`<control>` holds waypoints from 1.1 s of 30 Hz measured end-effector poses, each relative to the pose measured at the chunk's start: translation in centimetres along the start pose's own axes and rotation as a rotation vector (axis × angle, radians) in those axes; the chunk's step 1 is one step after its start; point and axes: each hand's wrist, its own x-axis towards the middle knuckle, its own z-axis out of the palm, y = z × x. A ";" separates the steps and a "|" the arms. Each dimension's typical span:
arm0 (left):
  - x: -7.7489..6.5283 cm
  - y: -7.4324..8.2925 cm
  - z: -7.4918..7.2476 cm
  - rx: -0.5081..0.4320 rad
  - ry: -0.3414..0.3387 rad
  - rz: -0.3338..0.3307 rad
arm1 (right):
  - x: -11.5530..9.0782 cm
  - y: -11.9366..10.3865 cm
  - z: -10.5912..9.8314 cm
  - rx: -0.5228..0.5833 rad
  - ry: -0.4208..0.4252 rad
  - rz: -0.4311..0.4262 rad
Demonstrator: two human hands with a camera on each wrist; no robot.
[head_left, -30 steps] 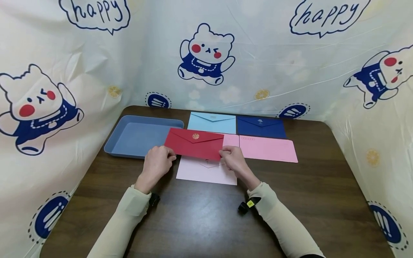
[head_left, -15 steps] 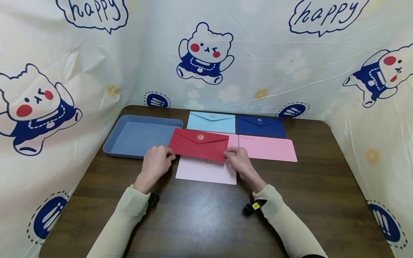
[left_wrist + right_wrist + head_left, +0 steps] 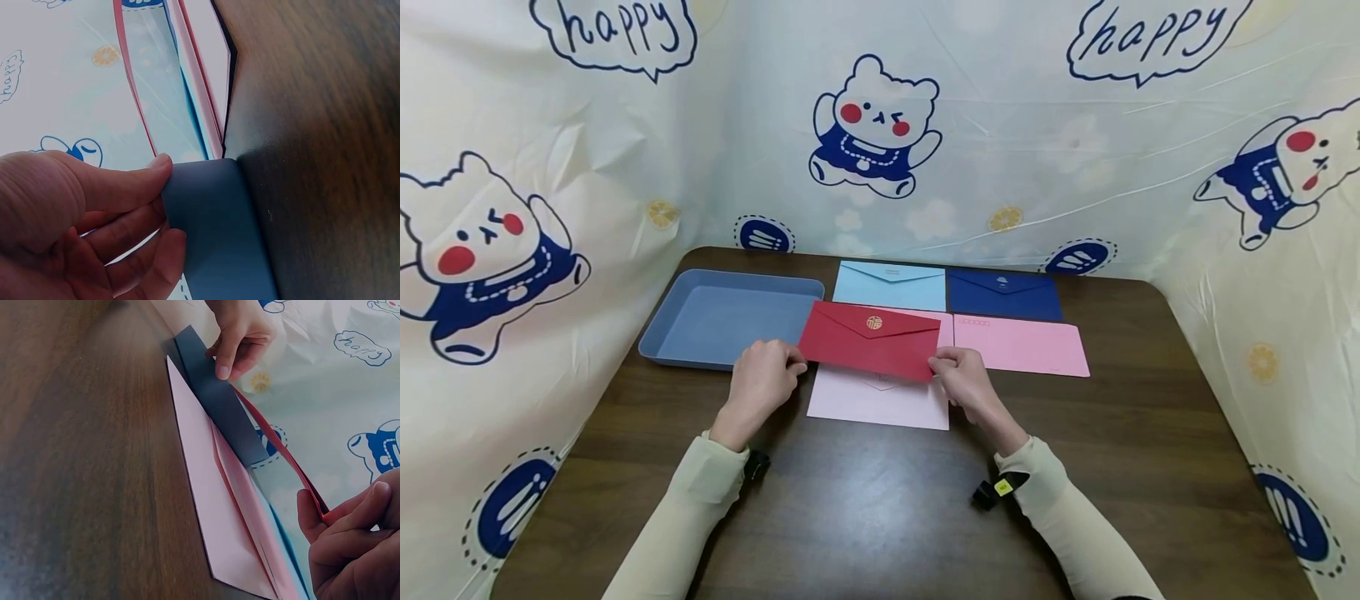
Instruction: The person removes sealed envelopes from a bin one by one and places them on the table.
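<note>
A red envelope (image 3: 868,342) with a gold emblem on its flap is raised over the other envelopes. At its lower right corner, my right hand (image 3: 966,379) pinches it between thumb and fingers. My left hand (image 3: 763,379) has thumb and fingertips at its lower left corner, beside the blue tray (image 3: 730,321). Both wrist views show the red envelope edge-on, slightly bowed, stretching between the hands. Beneath it lies a pale pink envelope (image 3: 872,404), partly covered. A second pink envelope (image 3: 946,327) is mostly hidden behind the red one.
Behind lie a light blue envelope (image 3: 891,287) and a dark blue envelope (image 3: 1006,296). Another pink envelope (image 3: 1022,346) rests to the right on the brown wooden table (image 3: 880,517). A patterned curtain (image 3: 1000,125) encloses the table's back and sides.
The red envelope has shifted to the right and slightly toward me, along with my right hand. My left hand has stayed almost in place, and the other envelopes and tray have not moved.
</note>
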 end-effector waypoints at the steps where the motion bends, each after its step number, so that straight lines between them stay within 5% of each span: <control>1: 0.0 0.0 0.0 0.000 -0.002 -0.001 | -0.1 0.0 -0.1 -0.004 0.003 -0.001; 33: 0.1 0.1 0.0 0.011 -0.008 -0.001 | -1.7 0.9 -1.8 0.051 -0.032 0.031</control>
